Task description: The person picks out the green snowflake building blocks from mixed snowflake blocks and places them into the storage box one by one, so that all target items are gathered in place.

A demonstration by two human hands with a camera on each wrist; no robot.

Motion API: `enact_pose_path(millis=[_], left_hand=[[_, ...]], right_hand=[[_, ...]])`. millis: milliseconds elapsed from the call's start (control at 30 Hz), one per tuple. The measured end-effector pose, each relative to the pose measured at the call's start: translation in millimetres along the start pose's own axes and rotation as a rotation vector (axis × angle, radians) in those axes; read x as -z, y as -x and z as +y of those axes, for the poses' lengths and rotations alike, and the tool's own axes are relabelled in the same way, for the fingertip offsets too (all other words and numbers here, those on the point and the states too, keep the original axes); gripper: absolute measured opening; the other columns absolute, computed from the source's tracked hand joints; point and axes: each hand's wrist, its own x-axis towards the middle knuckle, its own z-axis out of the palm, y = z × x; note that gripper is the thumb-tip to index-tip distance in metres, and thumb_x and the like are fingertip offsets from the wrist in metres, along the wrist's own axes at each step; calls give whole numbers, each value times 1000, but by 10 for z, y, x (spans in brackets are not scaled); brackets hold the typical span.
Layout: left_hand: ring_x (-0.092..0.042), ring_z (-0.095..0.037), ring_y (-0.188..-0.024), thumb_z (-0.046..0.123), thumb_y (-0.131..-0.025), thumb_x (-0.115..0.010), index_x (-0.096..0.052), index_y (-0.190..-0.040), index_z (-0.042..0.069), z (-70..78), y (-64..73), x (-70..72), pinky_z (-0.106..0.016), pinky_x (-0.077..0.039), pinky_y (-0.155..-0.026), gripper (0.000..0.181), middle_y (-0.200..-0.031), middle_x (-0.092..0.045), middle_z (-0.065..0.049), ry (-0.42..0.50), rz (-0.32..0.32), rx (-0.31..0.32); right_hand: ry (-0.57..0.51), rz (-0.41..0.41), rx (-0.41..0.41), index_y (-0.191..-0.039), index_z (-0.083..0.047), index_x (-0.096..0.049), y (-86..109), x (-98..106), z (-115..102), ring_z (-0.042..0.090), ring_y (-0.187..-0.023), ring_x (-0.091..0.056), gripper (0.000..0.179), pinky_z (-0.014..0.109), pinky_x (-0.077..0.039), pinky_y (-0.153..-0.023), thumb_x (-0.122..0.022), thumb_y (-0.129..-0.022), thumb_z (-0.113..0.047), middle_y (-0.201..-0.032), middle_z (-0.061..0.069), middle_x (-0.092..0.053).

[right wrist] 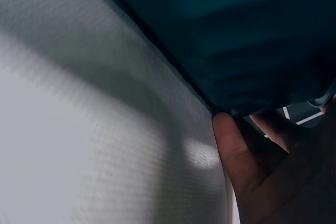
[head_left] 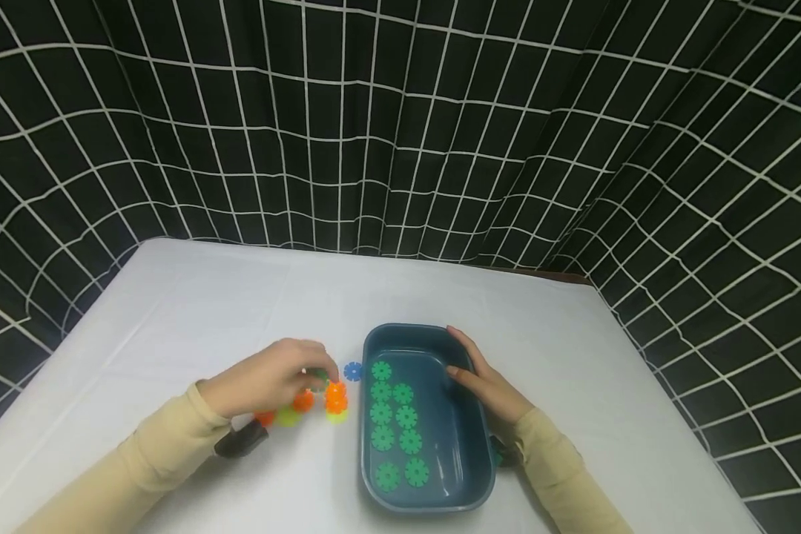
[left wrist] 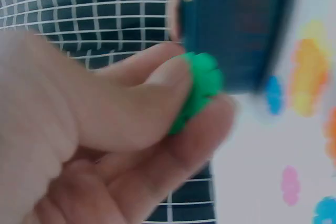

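Note:
My left hand (head_left: 274, 374) pinches a green notched plastic disc (left wrist: 202, 80) between thumb and fingers, just left of the blue-green plastic tub (head_left: 450, 445). Inside the tub, several green discs (head_left: 383, 437) lie in two rows along its left side. My right hand (head_left: 494, 386) holds the tub's right side, its thumb over the rim. Fingertips (right wrist: 228, 129) touch the tub's outer wall low down in the right wrist view. Under and beside my left hand lie orange discs (head_left: 336, 399), yellow discs (head_left: 288, 417) and a blue disc (head_left: 352, 371).
A white cloth (head_left: 240, 297) covers the table. Black curtain with a white grid (head_left: 347, 133) stands behind and at both sides. In the left wrist view a pink disc (left wrist: 290, 185) and another blue disc (left wrist: 325, 211) lie on the cloth.

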Motion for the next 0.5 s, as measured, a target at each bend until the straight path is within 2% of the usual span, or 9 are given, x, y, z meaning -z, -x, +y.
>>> enact_pose_path(millis=[167,267,367,433,500], left_hand=[[-62,-11,-69,0,-88,-64,-65,-96,15,59,-212,177,-25,-54,-65,17,-88,-68,3,130,88,52],[-63,-12,-70,6,-90,-64,-65,-98,19,85,-394,209,-28,-54,-65,15,-89,-69,5,159,123,82],[-66,-13,-76,10,-91,-64,-66,-101,21,100,-594,215,-29,-55,-71,16,-92,-71,6,173,153,95],[-68,-13,-81,10,-91,-64,-68,-103,20,102,-723,210,-29,-55,-76,16,-95,-71,5,187,146,97],[-69,-16,-82,9,-92,-63,-69,-104,18,112,-842,194,-29,-55,-77,16,-95,-71,4,209,110,107]], right_hand=[[18,1,5,-145,-53,-16,-13,2,-16,34,-146,-14,60,66,-18,-108,-50,-96,-40,-160,0,-15],[21,3,4,-145,-52,-16,-16,6,-14,35,-146,-13,61,66,-17,-109,-50,-96,-40,-160,0,-14],[12,1,2,-145,-52,-16,-18,5,-10,35,-146,-12,61,67,-16,-109,-50,-96,-40,-160,0,-13],[7,-3,3,-145,-52,-16,-19,1,-8,35,-146,-11,61,67,-16,-108,-50,-96,-40,-160,0,-12],[6,-4,10,-146,-51,-15,-23,-2,-8,35,-146,-12,61,67,-17,-108,-50,-96,-39,-160,0,-11]])
